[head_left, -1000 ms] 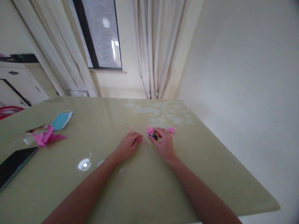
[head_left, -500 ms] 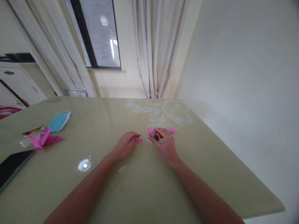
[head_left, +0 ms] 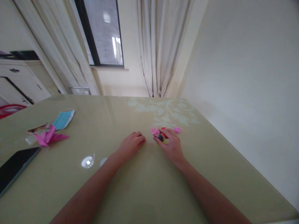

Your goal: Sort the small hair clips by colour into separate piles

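Note:
My right hand grips a small cylindrical container between thumb and fingers. The container has a pink top and a dark printed label, and it lies tilted, with its pink end toward the left. Something red shows behind my right fingers, partly hidden by them. Just beyond that hand, a small pink piece rests on the table. My left hand is closed, fingers curled down at the tabletop left of the container; whatever is under or between its fingertips is hidden.
On the left of the glossy table lie a pink folded paper shape, a blue face mask, a brown strip and a dark phone or tablet. A wall runs along the right side.
My left fingers have curled over the spot where small pink bits showed beside them; those bits are now covered or gone. The right hand keeps its hold on the container. The view has shifted slightly.

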### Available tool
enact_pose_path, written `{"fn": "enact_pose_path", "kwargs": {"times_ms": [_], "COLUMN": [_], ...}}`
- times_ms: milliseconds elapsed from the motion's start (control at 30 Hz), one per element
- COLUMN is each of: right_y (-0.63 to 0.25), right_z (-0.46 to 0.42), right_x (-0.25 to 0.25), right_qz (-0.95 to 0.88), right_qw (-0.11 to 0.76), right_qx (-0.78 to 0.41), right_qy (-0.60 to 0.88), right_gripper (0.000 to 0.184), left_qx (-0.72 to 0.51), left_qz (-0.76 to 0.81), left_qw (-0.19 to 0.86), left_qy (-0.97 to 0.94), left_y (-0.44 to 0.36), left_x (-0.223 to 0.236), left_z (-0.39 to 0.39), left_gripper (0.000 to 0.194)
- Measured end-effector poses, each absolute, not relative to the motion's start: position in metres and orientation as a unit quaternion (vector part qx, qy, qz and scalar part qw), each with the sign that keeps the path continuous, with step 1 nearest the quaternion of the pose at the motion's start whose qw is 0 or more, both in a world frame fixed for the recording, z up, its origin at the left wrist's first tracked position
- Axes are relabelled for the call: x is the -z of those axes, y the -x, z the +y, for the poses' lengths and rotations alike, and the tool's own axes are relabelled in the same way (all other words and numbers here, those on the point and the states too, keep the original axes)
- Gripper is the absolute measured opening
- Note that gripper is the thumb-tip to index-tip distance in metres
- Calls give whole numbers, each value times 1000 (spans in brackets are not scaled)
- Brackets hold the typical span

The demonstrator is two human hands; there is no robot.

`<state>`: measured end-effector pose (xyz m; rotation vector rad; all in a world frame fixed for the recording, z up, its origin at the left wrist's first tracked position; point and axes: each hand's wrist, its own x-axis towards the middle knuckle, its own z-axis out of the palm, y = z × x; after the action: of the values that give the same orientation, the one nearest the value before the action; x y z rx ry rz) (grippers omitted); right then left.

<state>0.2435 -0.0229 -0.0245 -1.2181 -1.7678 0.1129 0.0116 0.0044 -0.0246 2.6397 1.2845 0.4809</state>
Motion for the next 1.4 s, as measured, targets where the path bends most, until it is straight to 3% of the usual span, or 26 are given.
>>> {"fn": "enact_pose_path", "kwargs": {"times_ms": [200, 467, 633, 1033, 1400], "right_y": [-244, -247, -243, -238, -237], "right_z": [-25, -26, -29, -34, -35], "right_x": [25, 29, 28, 27, 24], "right_qz": [-744, -772, -772, -789, -779], "right_qw": [456, 410, 413, 391, 401], "right_qx": [-18, 5, -1, -5, -21], "right_qy": [489, 486, 484, 474, 482], "right_gripper": [29, 31, 29, 26, 31], "left_qx": [-188, -428, -478, -442, -484], "left_qz": [477, 434, 355, 330, 328], "left_qw": [140, 273, 219, 38, 62], "left_qy": [-847, -744, -773, -833, -809], "left_y": [-4, -5, -15, -16, -16], "left_x": [26, 8, 3, 20, 15], "left_z": [9, 10, -1, -6, -7], "left_gripper": [24, 11, 13, 18, 12]}}
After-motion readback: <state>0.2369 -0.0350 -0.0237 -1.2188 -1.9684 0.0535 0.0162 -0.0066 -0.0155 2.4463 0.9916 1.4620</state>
